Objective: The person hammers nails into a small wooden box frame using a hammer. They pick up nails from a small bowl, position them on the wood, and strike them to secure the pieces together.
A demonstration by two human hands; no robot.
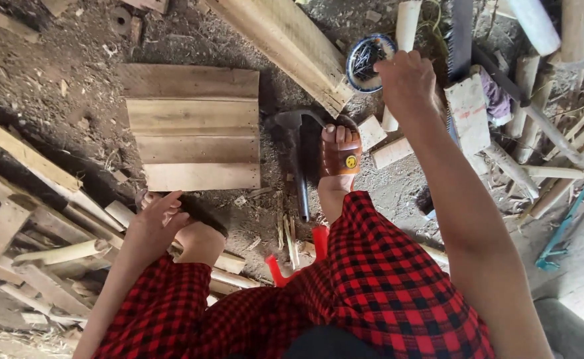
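- Dirt floor (73, 86), littered with offcuts and shavings; I see the person seated over it, red checked trousers (385, 286) filling the lower frame.
- Long pale beam (285, 40) runs diagonally from the top edge down toward the bowl.
- Wooden panel (192, 126), four planks joined edge to edge, lies flat ahead of the knees. Looks assembled as far as I can judge; I can't see fasteners from here.
- Handsaw (460, 40) lies by a pale block at upper right, untouched.
- Hammer (297, 153) lies on the floor just left of the right foot in a brown sandal (340, 153); nobody holds it.
- Right hand (408, 80) reaches to the rim of a small blue-rimmed bowl (366, 61) of dark bits, likely nails. Fingers curled downward; can't tell whether they hold anything.
- Left hand (162, 216) rests on the left foot, fingers loosely spread, holding nothing.
- Hidden: bowl contents too small to confirm, right fingertips out of sight, stool mostly covered.
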